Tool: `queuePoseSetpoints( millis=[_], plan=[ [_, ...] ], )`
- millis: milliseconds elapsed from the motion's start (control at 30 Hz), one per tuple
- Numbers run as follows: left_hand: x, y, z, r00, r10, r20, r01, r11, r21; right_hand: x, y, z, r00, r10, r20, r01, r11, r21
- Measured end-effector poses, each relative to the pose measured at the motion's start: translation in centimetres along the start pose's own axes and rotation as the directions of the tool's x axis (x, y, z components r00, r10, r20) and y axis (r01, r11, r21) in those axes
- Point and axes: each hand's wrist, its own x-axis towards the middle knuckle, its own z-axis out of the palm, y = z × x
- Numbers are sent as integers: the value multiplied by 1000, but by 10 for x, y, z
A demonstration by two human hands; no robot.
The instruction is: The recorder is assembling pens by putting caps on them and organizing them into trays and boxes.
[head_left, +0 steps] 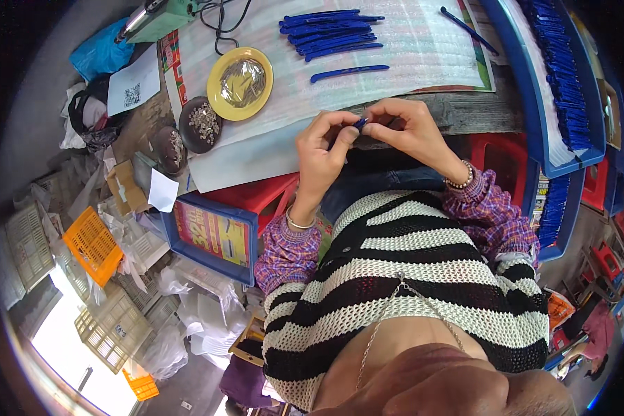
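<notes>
Close in front of my body, just off the table's near edge, my left hand [324,147] and my right hand [410,133] meet fingertip to fingertip. Both pinch a small dark blue piece [360,123]; most of it is hidden by the fingers. Beyond them, a single slim blue strip [350,72] lies on the pale foam sheet [423,69]. Farther back is a pile of similar slim blue strips [329,33]. Another blue strip [469,31] rests alone at the far right.
Left of the foam's middle stands a yellow plate [214,87] of thin metal pins. Two dark dishes [195,143] [163,154] hold small metal bits. Blue trays [565,165] with many blue strips flank the right side. A green tool [161,28] with a cable sits at the far left.
</notes>
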Motion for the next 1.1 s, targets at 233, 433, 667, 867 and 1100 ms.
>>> queuePoseSetpoints(
  millis=[233, 433, 667, 867, 1100],
  plan=[
    [4, 1, 11, 999, 42, -11, -42, 998, -52, -2, -2, -3, 996, -43, -81, 44, 999, 3],
    [3, 3, 12, 999, 41, -23, -42, 996, -79, 0, -3, -3, 991, -97, -93, 96, 995, -13],
    [9, 2, 25, 996, 83, -14, -83, 997, 9, -7, 7, -13, 988, -109, -109, 118, 989, 84],
    [-1, 12, 39, 994, 102, -48, -100, 994, 45, -18, 1, -20, 952, -265, -153, 280, 957, 80],
    [-3, 21, 74, 965, 162, 207, -153, 986, -60, -66, -21, -55, 931, -280, -235, 322, 933, 162]
  ],
)
